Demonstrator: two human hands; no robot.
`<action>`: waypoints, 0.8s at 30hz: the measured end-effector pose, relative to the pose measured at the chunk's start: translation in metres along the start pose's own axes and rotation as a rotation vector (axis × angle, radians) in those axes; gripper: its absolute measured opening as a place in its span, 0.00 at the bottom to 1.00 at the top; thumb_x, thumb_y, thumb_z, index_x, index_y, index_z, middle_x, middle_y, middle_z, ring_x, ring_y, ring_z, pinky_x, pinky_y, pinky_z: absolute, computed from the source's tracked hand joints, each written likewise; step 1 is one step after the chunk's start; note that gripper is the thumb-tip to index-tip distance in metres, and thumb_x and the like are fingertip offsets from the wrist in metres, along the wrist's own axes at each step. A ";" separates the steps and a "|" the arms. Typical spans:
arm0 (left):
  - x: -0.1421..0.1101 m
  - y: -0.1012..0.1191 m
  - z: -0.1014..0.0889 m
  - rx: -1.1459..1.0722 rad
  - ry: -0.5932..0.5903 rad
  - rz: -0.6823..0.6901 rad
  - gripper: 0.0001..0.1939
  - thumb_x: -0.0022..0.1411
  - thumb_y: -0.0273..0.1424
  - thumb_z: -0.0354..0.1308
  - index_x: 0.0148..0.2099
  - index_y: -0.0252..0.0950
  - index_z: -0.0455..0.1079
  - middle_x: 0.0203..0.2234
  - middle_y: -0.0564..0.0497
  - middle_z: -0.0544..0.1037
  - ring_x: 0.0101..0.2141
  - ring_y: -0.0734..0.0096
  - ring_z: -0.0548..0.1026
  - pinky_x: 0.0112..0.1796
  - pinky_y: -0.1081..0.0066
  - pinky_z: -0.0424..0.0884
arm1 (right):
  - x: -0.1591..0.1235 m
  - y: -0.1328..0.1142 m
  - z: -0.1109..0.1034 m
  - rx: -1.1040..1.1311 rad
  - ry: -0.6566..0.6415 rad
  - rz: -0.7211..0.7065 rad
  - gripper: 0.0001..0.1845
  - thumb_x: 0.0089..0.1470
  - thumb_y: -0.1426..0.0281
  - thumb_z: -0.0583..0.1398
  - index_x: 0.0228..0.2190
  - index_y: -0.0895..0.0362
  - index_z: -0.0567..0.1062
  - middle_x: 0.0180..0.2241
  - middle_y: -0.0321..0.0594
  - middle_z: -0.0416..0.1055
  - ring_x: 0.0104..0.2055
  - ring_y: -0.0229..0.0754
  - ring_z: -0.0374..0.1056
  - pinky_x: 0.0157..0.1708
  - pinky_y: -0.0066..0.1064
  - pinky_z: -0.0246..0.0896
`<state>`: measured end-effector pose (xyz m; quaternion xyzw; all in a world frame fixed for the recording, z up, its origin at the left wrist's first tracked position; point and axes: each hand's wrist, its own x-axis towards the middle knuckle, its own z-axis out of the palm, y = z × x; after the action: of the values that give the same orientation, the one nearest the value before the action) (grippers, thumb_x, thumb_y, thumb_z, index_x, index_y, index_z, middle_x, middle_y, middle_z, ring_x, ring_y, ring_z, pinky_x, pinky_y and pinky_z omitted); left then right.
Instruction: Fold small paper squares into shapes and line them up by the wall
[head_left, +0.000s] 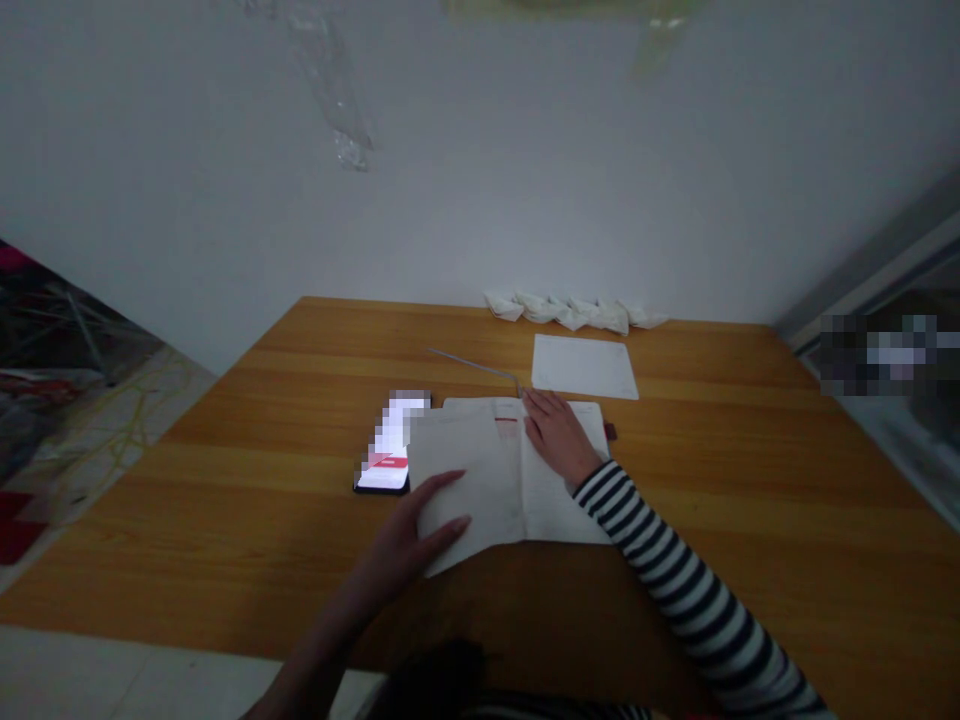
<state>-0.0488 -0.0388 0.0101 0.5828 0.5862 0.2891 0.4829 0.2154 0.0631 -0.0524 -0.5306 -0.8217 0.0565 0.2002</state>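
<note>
An open notebook (517,470) lies on the wooden table (750,500). My left hand (409,540) grips the lower left corner of its raised left page, thumb on top and fingers beneath. My right hand (559,435), in a striped sleeve, lies flat with fingers stretched out on the right page near the spine. A thin ribbon or strap (476,368) runs from the top of the notebook to the back left.
A lit phone (386,465) lies just left of the notebook. A loose white sheet (585,366) sits behind it. Several folded white paper pieces (574,311) line the table's far edge by the wall. Clutter lies on the floor at left.
</note>
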 end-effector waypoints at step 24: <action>0.190 0.088 0.080 1.325 -0.062 1.073 0.22 0.71 0.21 0.46 0.64 0.24 0.62 0.47 0.36 0.79 0.50 0.57 0.73 0.47 0.61 0.68 | 0.024 0.073 -0.078 1.583 0.336 0.648 0.35 0.61 0.40 0.45 0.53 0.50 0.70 0.52 0.48 0.76 0.44 0.49 0.79 0.41 0.43 0.77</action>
<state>0.0863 0.1400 0.0167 0.9514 0.2653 0.0602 -0.1444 0.2993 0.1064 0.0033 -0.4446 -0.3089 0.5862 0.6027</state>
